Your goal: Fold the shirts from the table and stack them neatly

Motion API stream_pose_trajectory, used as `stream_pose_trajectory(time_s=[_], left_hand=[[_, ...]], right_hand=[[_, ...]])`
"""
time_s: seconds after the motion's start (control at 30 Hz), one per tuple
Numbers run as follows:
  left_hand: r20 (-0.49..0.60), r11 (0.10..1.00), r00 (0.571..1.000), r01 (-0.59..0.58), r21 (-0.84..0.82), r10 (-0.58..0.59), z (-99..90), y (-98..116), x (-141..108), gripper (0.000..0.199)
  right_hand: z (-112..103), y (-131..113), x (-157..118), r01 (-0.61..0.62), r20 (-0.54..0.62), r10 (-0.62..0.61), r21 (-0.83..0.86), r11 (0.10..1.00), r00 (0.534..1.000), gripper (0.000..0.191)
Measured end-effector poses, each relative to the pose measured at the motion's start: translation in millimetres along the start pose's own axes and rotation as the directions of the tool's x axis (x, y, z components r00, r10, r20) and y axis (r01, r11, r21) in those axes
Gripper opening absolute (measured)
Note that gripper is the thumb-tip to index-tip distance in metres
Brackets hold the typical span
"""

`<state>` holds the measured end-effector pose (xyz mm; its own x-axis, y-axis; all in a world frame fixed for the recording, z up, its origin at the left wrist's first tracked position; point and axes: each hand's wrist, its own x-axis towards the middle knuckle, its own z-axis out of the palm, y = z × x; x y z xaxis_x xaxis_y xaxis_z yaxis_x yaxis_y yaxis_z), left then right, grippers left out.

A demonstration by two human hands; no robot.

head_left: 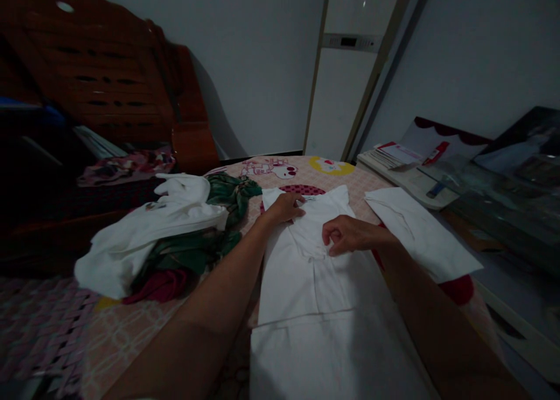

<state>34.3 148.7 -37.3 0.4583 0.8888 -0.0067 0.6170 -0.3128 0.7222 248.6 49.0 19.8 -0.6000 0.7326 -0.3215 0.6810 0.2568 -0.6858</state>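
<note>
A white garment (pixel 306 289) lies spread lengthwise on the patterned cloth, its neckline toward the far side. My left hand (pixel 286 207) rests at the left of the neckline, fingers bent on the fabric; whether they pinch it is hard to see. My right hand (pixel 345 234) is over the right side of the neckline, thumb and fingertips curled together around a bit of the white fabric. To the right lies a folded white garment (pixel 420 231) over something red.
At left is a heap of white clothing (pixel 153 231) with a green scarf (pixel 236 196) and a dark red cloth (pixel 161 286). A wooden bench (pixel 100 85) stands behind. A glass shelf (pixel 499 196) and papers (pixel 394 155) are at right, a tall white cabinet unit (pixel 341 97) at the back.
</note>
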Motion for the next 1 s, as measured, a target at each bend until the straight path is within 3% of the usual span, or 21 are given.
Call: stream_pose_trajectory(time_s=[0.17,0.33,0.53,0.67,0.8,0.9,1.0], left_hand=[[0.02,1.0,1.0,-0.001,-0.011,0.002,-0.4,1,0,0.044],[0.009,1.0,1.0,0.02,0.013,-0.02,-1.5,4,-2,0.044],[0.015,1.0,1.0,0.021,0.001,-0.021,-1.8,6,-4,0.042],[0.016,1.0,1.0,0.008,0.002,-0.008,-1.8,5,-3,0.042],[0.013,1.0,1.0,-0.007,0.008,0.007,-1.8,5,-3,0.041],[0.006,1.0,1.0,-0.003,0.01,0.003,-1.1,5,-3,0.041],[0.0,1.0,1.0,-0.007,0.005,0.007,-0.4,3,-2,0.042]], right_hand=[[5,-11,2,0.077,0.089,-0.063,-0.163,0.984,0.994,0.037],[18,-21,4,-0.056,-0.089,0.012,-0.517,0.854,0.996,0.035],[20,-20,4,-0.139,-0.122,0.083,-0.582,0.801,0.989,0.029],[17,-13,4,-0.094,-0.112,0.044,-0.492,0.866,0.993,0.022],[10,-4,2,-0.082,0.041,0.088,-0.125,0.989,0.995,0.027],[5,3,1,-0.069,0.1,0.06,0.084,0.994,0.993,0.032],[5,8,4,-0.03,0.106,0.014,0.143,0.989,0.994,0.032]])
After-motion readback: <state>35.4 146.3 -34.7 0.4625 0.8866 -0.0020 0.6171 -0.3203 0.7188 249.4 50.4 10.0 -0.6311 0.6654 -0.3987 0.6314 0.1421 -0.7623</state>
